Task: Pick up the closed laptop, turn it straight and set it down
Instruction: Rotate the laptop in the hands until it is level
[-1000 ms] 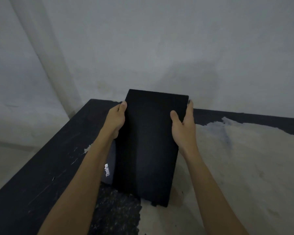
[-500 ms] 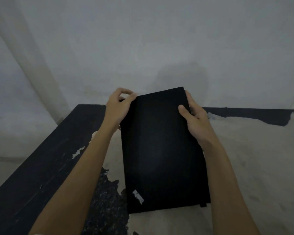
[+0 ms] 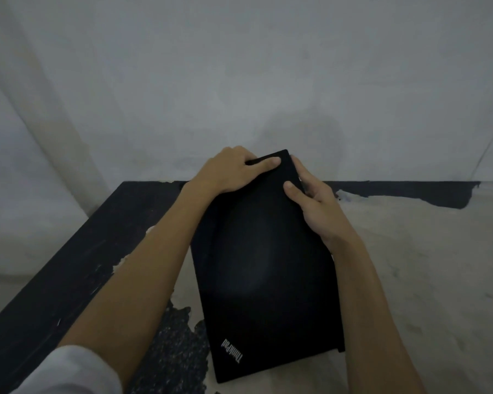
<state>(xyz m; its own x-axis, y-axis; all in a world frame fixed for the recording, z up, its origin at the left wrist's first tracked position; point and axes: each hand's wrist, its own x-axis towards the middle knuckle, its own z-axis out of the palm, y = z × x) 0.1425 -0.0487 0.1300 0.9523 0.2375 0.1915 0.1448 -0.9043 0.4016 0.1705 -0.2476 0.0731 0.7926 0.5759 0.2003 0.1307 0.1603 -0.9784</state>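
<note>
Our grip is closing on the laptop (image 3: pixel 265 263) from both sides at its far end: our left hand (image 3: pixel 228 172) is wrapping the far left corner, thumb lying along the lid, while our right hand (image 3: pixel 316 206) is clasping the right edge. The closed laptop is sitting lengthwise over the worn tabletop (image 3: pixel 410 251), logo (image 3: pixel 232 351) nearest us, near a grey wall (image 3: pixel 268 81).

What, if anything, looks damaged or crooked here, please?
The table looks damaged: its black coating has peeled away over most of the top, leaving ragged edges around pale bare patches. The closed laptop sits slightly askew to the table's edges, gripped at its far end by the left hand and right hand.
</note>
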